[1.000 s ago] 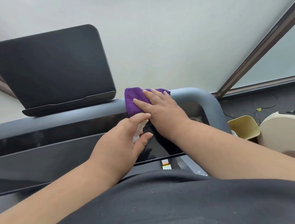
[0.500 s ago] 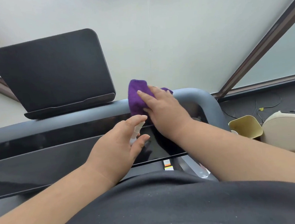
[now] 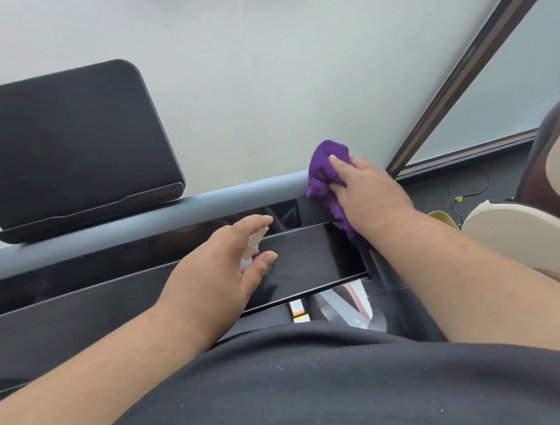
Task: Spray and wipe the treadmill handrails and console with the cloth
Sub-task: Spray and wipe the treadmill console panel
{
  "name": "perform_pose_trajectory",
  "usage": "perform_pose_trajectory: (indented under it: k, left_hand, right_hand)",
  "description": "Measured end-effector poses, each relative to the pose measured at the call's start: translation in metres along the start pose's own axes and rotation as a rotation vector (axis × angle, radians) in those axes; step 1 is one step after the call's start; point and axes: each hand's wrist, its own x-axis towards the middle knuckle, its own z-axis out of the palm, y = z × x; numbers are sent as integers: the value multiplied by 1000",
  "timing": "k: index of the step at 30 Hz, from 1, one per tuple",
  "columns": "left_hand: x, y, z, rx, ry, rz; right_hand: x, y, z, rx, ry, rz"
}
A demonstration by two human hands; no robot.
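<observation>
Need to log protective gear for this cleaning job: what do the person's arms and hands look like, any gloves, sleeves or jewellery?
Both hands are bare: no gloves on the left hand or right hand, and no rings show on the fingers. Both forearms are uncovered to the frame edge, with no sleeve cuffs, watch or bracelet in view. A dark charcoal top with pale lint specks covers the torso below.

The light is soft and bright, like daylight. The shiny black console (image 3: 150, 289) shows faint reflections. Straight lines bend near the edges. Most things look sharp.
</observation>
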Motion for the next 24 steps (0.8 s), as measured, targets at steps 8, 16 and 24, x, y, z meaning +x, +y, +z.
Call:
perform_pose_trajectory:
  k: [8, 16, 24]
  left_hand:
    - [6, -2, 6, -8, -24, -2]
    - [12, 26, 23, -5, -115, 93]
    - [20, 31, 32, -19, -198, 125]
  right_hand:
    - [-27, 1, 0, -15, 15, 129]
    - [-15, -6, -2, -33, -43, 106]
    - [-170, 32, 4, 106, -52, 265]
